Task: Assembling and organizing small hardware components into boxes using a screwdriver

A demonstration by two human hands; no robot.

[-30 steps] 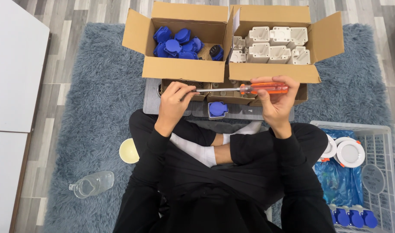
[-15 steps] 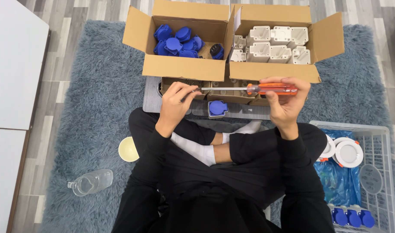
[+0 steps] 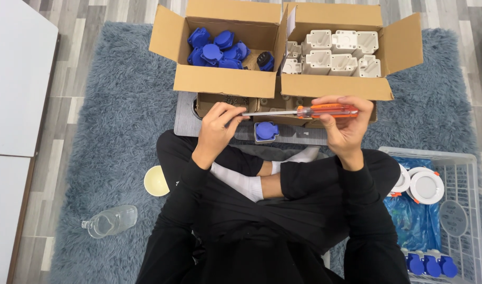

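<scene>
A person sits cross-legged on a rug point(image 3: 109, 131), facing 2 open boxes side by side. The left box point(image 3: 225, 81) holds plugs point(image 3: 217, 50); the right box point(image 3: 333, 87) holds housings point(image 3: 335, 52). Before the boxes lies a board point(image 3: 186, 118), with 1 socket point(image 3: 266, 131) on it between the hands. The left hand point(image 3: 217, 129) pinches the tip of a screwdriver point(image 3: 304, 111), which lies level across, just before the boxes; the right hand point(image 3: 346, 123) grips its handle. Left of the legs stands a cup point(image 3: 156, 181), and nearer still a bottle point(image 3: 110, 221) lies on its side. At the right sits a basket point(image 3: 462, 163) holding lamps point(image 3: 427, 186).
</scene>
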